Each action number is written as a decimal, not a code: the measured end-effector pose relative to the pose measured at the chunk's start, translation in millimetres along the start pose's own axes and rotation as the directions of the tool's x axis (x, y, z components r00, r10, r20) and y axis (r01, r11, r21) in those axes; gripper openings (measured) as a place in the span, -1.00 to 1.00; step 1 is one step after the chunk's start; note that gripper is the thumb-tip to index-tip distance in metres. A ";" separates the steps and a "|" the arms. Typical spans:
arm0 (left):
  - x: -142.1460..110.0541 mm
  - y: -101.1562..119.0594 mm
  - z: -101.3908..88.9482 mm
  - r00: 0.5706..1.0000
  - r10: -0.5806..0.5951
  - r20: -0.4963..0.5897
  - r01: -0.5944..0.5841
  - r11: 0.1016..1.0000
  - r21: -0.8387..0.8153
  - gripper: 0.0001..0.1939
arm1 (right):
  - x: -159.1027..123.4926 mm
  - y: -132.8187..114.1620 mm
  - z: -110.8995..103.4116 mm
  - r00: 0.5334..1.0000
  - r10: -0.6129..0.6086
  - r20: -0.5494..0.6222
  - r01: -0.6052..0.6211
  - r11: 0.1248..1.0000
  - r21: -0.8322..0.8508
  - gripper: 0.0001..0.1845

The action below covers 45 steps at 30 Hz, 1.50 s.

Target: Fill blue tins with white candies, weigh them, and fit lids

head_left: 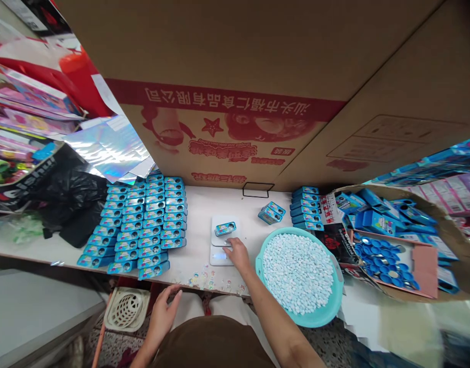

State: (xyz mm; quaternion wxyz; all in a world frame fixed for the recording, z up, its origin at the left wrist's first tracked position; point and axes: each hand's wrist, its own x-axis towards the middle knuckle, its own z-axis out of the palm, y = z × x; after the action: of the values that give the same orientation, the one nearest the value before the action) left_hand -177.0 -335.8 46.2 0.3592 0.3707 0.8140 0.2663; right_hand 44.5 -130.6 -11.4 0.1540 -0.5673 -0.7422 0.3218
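Small box glossy; basin smooth plastic; carton matt cardboard.

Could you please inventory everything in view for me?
table: one, white, centre
big carton: at least one, brown, back
scale: one, white, centre
single pack: one, blue, on the scale
loose packs: two, blue, right of scale
packs in rows: many, blue, table's left
basin: one, turquoise, right
small pieces: many, pale blue, in the basin
stacked packs: several, blue, beyond the basin
open carton: one, brown, far right
jumbled packs: many, blue, in open carton
round pieces: many, blue and silver, open carton
plastic bag: count unclear, black, left
shiny sheets: several, silvery, left
packages: several, pink, picture edges
basket: one, whitish, below table
left hand: one, bare, below table edge
right hand: one, bare, at scale
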 end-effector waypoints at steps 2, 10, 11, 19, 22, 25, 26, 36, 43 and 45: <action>1.8 6.6 -0.2 1.000 0.014 0.000 -0.014 1.000 0.005 -0.56 | 4.1 -3.3 10.8 1.000 -0.007 0.023 0.008 1.000 -0.031 -0.78; 35.3 66.2 12.7 0.972 0.234 0.035 -0.236 0.969 0.071 -0.68 | -8.0 -8.7 0.9 0.984 -0.061 -0.170 0.073 0.995 0.066 -0.82; 42.8 76.7 15.6 0.959 0.282 0.038 -0.285 0.955 0.089 -0.70 | -9.6 -10.8 -7.2 0.972 -0.077 -0.223 0.104 0.989 0.109 -0.82; 110.8 152.5 50.7 0.811 0.583 0.035 -0.568 0.772 0.284 -0.61 | 27.6 -32.0 -48.2 0.895 -0.146 -0.422 0.224 0.964 0.143 -0.77; 125.7 169.5 69.7 0.802 0.590 0.095 -0.578 0.725 0.373 -0.50 | 30.5 -29.4 -50.8 0.890 -0.179 -0.420 0.216 0.975 0.042 -0.73; 130.7 181.0 88.4 0.820 0.542 0.183 -0.561 0.699 0.443 -0.47 | 9.7 -21.4 -56.8 0.876 -0.129 -0.464 0.178 0.982 0.063 -0.67; 130.8 183.4 93.4 0.831 0.513 0.216 -0.550 0.695 0.464 -0.50 | -0.8 -18.2 -59.6 0.878 -0.103 -0.468 0.161 0.983 0.086 -0.67; 70.1 126.0 40.7 0.825 0.482 0.294 -0.564 0.675 0.476 -0.75 | -82.4 3.9 -70.8 0.917 0.025 -0.398 0.027 0.992 0.126 -0.63; 48.2 53.7 -34.1 0.899 0.390 0.197 -0.424 0.664 0.616 -0.66 | -93.5 2.2 -75.6 0.907 0.041 -0.419 0.005 0.994 0.107 -0.58; 55.8 49.8 -36.6 0.898 0.398 0.190 -0.420 0.643 0.640 -0.62 | -96.5 0.8 -75.9 0.910 0.033 -0.412 0.006 0.996 0.094 -0.57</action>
State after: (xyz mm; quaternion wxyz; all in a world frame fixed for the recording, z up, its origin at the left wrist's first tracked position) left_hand -211.1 -268.5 81.5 0.1462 0.6520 0.7435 0.0260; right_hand 120.0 -198.3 57.8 0.3317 -0.6198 -0.6730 0.2299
